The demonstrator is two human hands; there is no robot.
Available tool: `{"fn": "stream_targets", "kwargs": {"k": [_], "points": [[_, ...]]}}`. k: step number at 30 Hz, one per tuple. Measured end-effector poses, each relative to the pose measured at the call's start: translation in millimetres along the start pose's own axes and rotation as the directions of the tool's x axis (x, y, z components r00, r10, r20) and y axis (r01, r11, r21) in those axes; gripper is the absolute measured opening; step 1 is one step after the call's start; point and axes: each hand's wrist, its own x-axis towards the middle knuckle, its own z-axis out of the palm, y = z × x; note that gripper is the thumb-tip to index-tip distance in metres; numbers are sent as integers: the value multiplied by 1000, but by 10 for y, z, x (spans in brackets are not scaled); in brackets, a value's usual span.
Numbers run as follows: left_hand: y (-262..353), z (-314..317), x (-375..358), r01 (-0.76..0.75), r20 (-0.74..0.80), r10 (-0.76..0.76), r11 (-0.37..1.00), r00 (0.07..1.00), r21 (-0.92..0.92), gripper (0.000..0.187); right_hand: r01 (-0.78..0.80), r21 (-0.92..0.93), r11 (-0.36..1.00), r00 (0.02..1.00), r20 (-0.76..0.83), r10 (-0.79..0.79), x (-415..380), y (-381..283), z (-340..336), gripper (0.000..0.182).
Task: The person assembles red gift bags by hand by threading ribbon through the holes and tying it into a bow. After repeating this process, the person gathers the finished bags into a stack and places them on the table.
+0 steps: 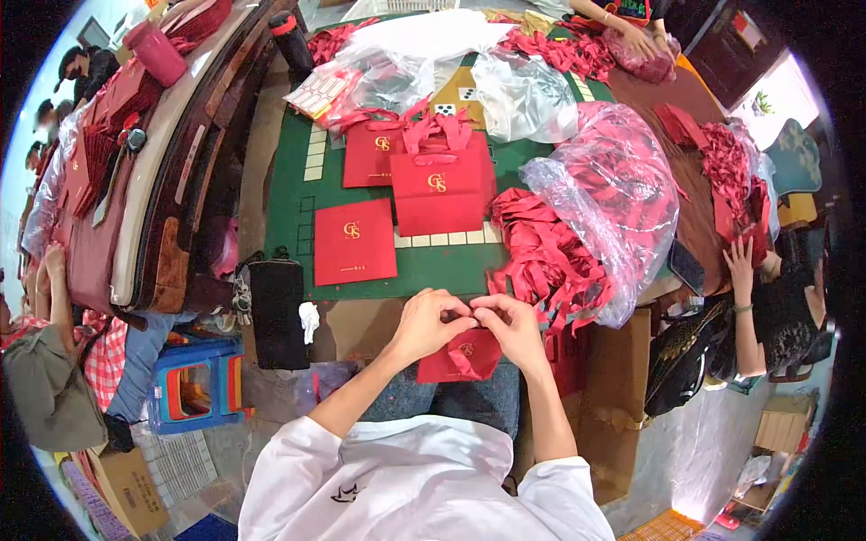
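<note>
A small red paper gift bag (439, 366) with a gold logo hangs at the table's front edge, above my lap. My left hand (433, 322) is closed in a pinch at the bag's top edge. Fingertip to fingertip with it, my right hand (511, 328) is pinched too, on the red ribbon (474, 363) that droops over the bag's front. The exact grip is partly hidden by the fingers. Just beyond my hands are a flat red bag (354, 243), a standing gift bag (440, 194) with ribbon handles, and a heap of loose red ribbons (546, 257).
A clear plastic sack of red ribbons (622, 189) bulges at the right. Crumpled plastic bags (523, 95) lie farther back on the green tabletop (293, 216). A black pouch (278, 316) hangs at the front left. Other people's hands work right, left and far back.
</note>
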Motion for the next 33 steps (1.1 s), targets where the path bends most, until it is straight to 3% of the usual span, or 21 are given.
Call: {"fn": "stream_targets", "kwargs": {"k": [3,6,8,9,10,12,16,20,23,28,30,32,33], "points": [[-10,-4,4,23,19,-23,999,1000,-36,19,39,-70,997,999,12,-38,-9,-40,4,13],[-47,-56,-32,58,109,-48,994,993,-92,29,56,-11,998,998,-29,-56,-5,-60,-27,12],[-94,-72,-123,41,13,-39,954,999,-297,51,104,-4,995,993,-49,-104,3,-69,-113,11],[-142,-128,-150,91,130,-50,938,990,-333,69,37,23,999,997,-66,-36,-2,-97,-186,10],[-169,-162,-205,90,131,-49,938,990,-333,69,-30,53,998,996,-82,34,-2,-114,-229,9],[-169,-191,-337,-57,146,83,983,986,-176,73,22,157,987,994,-109,-5,35,-77,-233,9],[-129,-114,-510,105,175,-69,973,982,-204,66,44,235,971,987,-159,-6,162,-97,-169,9],[-19,-190,-579,49,110,-33,988,993,-144,51,85,212,974,986,-157,-52,332,-97,-162,9],[16,-310,-655,25,159,-13,997,987,-76,51,92,151,984,954,-298,-43,422,-231,-211,12],[7,-304,-821,33,179,-14,994,984,-102,54,159,111,981,956,-264,-126,561,-125,-330,13],[40,-321,-836,104,169,-70,974,983,-203,52,175,115,978,956,-255,-141,564,-104,-321,13],[30,-338,-870,163,151,-135,969,979,-187,51,102,114,988,958,-280,-66,513,-104,-278,15],[27,-347,-869,217,137,-194,961,971,-174,50,198,29,980,915,-363,-174,457,-139,-193,19]]}}
